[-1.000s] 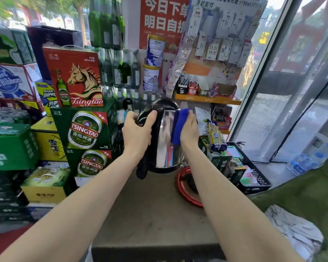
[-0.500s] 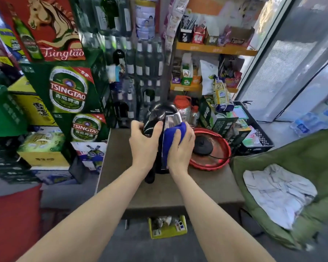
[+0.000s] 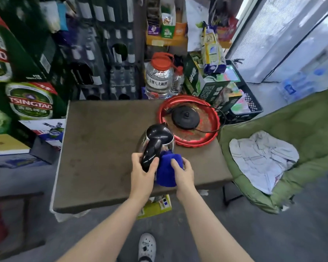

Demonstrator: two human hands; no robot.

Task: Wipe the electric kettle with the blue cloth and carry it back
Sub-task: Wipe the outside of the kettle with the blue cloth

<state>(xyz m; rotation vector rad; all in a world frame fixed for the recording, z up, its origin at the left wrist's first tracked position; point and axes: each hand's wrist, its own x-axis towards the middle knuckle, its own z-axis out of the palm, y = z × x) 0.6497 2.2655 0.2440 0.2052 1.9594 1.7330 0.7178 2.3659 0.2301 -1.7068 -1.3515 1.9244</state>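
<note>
The steel electric kettle (image 3: 155,137) with a black lid and handle is over the near right part of the brown table (image 3: 102,148). My left hand (image 3: 143,172) grips its black handle. My right hand (image 3: 182,173) presses the blue cloth (image 3: 168,172) against the kettle's near side, below the handle. The cloth hides the lower body of the kettle. The kettle's black base (image 3: 185,118) sits on a round red tray (image 3: 189,140) at the table's far right, its cord running off to the right.
Tsingtao beer boxes (image 3: 30,103) and racks of bottles stand left and behind the table. A clear jug with a red cap (image 3: 159,76) stands behind it. A green chair (image 3: 292,144) with a white cloth (image 3: 261,159) is at right. A black crate (image 3: 248,103) sits beyond the tray.
The view has tilted down. The kettle has come lower and nearer over the table, and my right hand with the cloth has slid down to its near lower side.
</note>
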